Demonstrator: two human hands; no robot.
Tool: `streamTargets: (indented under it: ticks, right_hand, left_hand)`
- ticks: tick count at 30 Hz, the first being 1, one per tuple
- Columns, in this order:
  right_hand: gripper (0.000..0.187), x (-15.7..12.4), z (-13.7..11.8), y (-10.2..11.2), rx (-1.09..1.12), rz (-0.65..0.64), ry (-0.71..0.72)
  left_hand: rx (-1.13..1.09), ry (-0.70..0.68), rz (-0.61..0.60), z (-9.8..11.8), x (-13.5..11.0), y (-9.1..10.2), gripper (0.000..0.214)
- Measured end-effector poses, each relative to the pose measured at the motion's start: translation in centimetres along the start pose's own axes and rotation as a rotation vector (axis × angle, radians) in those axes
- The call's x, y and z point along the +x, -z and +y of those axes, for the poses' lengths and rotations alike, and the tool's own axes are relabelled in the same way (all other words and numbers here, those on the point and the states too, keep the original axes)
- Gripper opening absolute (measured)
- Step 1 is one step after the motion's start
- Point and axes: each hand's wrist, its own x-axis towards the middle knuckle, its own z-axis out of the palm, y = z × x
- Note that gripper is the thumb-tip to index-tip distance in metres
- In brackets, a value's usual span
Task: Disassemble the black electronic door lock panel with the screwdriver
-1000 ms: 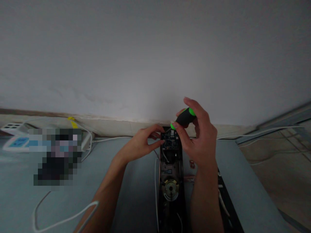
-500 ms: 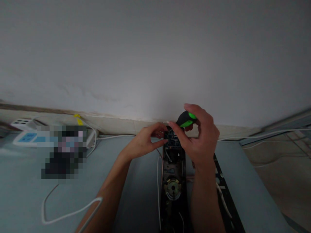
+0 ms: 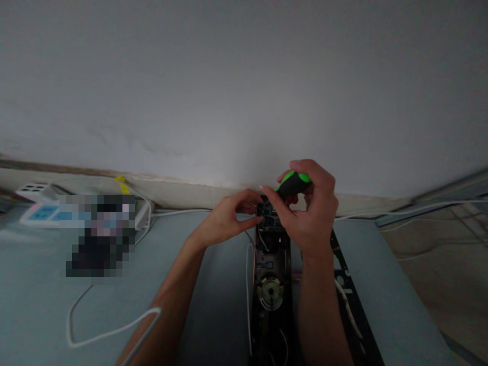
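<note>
My right hand (image 3: 313, 218) is wrapped round the black and green handle of a screwdriver (image 3: 294, 184), which tilts over the far end of a long black housing. The hand hides its tip. A small dark circuit board (image 3: 269, 217) sits at that end of the housing. My left hand (image 3: 224, 219) grips the board's left edge, thumb in front and fingers curled behind. Nearer me in the black housing (image 3: 267, 325) is a round metal part (image 3: 270, 292), with thin wires around it. A second long black panel (image 3: 356, 315) lies to the right, partly under my right forearm.
The wall (image 3: 213, 101) rises just behind the blue-grey table (image 3: 221, 305). On the left stand a white power strip (image 3: 34, 216) and a blurred-out dark object (image 3: 101, 249). White cables (image 3: 114, 335) run across the table, one over my left forearm. The table's right edge drops to the floor.
The screwdriver handle has turned in my right hand, and its green patches show differently. That hand has shifted slightly up and left; my left hand stays at the board.
</note>
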Motion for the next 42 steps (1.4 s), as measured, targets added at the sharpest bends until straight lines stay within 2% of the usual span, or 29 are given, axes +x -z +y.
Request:
streamTargets:
  ticks: [7, 11, 13, 17, 20, 22, 25, 28, 33, 36, 38, 42]
  right_hand:
    - [0.052, 0.2, -0.7, 0.9, 0.037, -0.082, 0.006]
    - [0.044, 0.0, -0.3, 0.6, -0.052, 0.016, -0.014]
    - [0.041, -0.1, -0.1, 0.6, -0.033, 0.024, -0.012]
    - [0.038, -0.1, -0.4, 1.1, 0.131, -0.1, 0.011]
    - [0.041, 0.0, -0.7, 1.5, 0.142, -0.127, 0.006]
    - [0.04, 0.0, -0.5, 1.5, 0.044, -0.078, 0.016]
    - [0.041, 0.0, 0.0, 1.0, -0.099, 0.062, 0.056]
    - [0.039, 0.0, 0.3, 0.4, -0.098, 0.117, 0.058]
    - [0.044, 0.1, -0.1, 0.5, 0.084, -0.064, 0.091]
    - [0.05, 0.1, -0.4, 0.7, 0.149, -0.112, 0.086]
    - [0.051, 0.1, -0.4, 0.7, 0.127, -0.088, 0.075]
    - [0.046, 0.0, 0.0, 0.0, 0.0, 0.057, 0.059]
  left_hand:
    - [-0.015, 0.013, -0.016, 0.2, 0.0, 0.0, 0.034]
    - [-0.036, 0.0, -0.005, -0.1, 0.1, 0.0, 0.039]
    - [-0.045, -0.006, 0.0, -0.2, 0.1, 0.0, 0.038]
    - [-0.045, -0.003, 0.013, -0.2, 0.1, -0.1, 0.035]
    - [-0.043, 0.0, 0.011, -0.1, 0.0, -0.1, 0.035]
    - [-0.029, -0.001, 0.004, 0.0, 0.1, 0.0, 0.035]
    - [-0.012, -0.007, 0.001, -0.1, 0.1, 0.0, 0.036]
    - [-0.015, -0.01, 0.001, -0.2, 0.1, 0.0, 0.036]
    - [-0.047, -0.013, -0.009, 0.1, 0.1, -0.1, 0.035]
    - [-0.076, -0.005, -0.013, 0.5, 0.1, -0.1, 0.039]
    - [-0.087, 0.004, -0.018, 0.7, 0.1, -0.1, 0.041]
    - [-0.075, 0.015, -0.013, 0.8, 0.1, -0.1, 0.045]
